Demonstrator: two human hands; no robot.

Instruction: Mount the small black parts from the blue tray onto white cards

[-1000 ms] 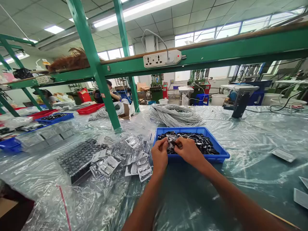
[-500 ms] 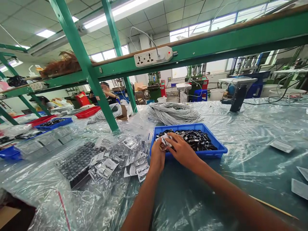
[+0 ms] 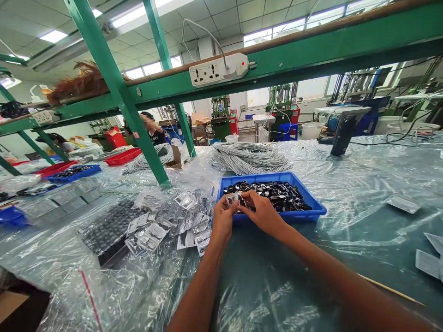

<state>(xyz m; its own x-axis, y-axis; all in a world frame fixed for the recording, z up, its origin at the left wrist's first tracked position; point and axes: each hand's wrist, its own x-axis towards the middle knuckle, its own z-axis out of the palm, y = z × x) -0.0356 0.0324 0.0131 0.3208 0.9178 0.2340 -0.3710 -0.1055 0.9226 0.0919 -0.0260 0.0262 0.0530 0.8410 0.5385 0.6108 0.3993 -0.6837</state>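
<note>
Over the front left of a blue tray [image 3: 313, 214], my left hand [image 3: 222, 216] grips a small clear plastic packet [image 3: 231, 198] with white on it. My right hand [image 3: 265, 212] meets it from the right, thumb and fingers pinched at the packet's open-looking end. A small black piece [image 3: 242, 202] shows at those fingertips; its exact kind is hidden. The tray holds many small black parts [image 3: 284, 196]. Left of my hands lies a loose pile of flat packets [image 3: 152, 235] with printed cards and dark contents.
A block of dark round items under plastic [image 3: 109, 230] lies left of the packets. Behind the tray sits a coil of grey cable [image 3: 249, 157]. A green shelf frame [image 3: 145, 138] rises at left. A thin stick [image 3: 391, 289] and flat packets [image 3: 403, 203] lie at right.
My right fingers have drawn in from a spread pose to a pinch at the packet. The packet is tilted differently in my left hand, and the view has shifted slightly.
</note>
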